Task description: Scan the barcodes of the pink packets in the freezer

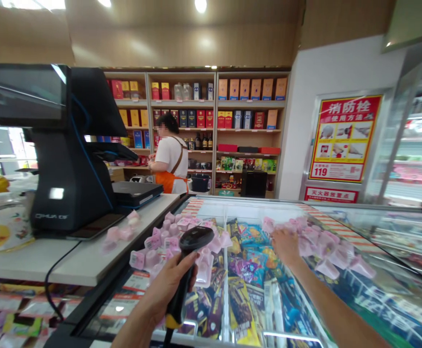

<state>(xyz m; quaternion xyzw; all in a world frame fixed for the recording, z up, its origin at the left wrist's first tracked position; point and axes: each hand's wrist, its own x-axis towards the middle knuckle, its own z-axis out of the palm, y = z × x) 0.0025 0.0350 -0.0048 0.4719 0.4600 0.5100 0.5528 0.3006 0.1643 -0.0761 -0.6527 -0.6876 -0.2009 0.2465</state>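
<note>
My left hand (176, 282) is wrapped round the handle of a black barcode scanner (196, 237) with a yellow-trimmed base. Its head tilts over a pile of pink cups (152, 241) on the glass top of a chest freezer. On the right, a second group of pink cups (317, 241) lies across the glass. My right hand (285, 246) reaches to the near left end of that group, its fingers bent against the pink cups (269, 224) there; the fingertips are partly hidden and blurred. Colourful ice cream packets (249, 270) show through the glass between both groups.
A black point-of-sale terminal (65, 169) stands on the white counter (73, 266) at left, with more pink cups (118, 234) and a dangling cable (49, 285). Behind the freezer, a person in an orange apron (169, 159) stands before shelves (250, 104) of boxes.
</note>
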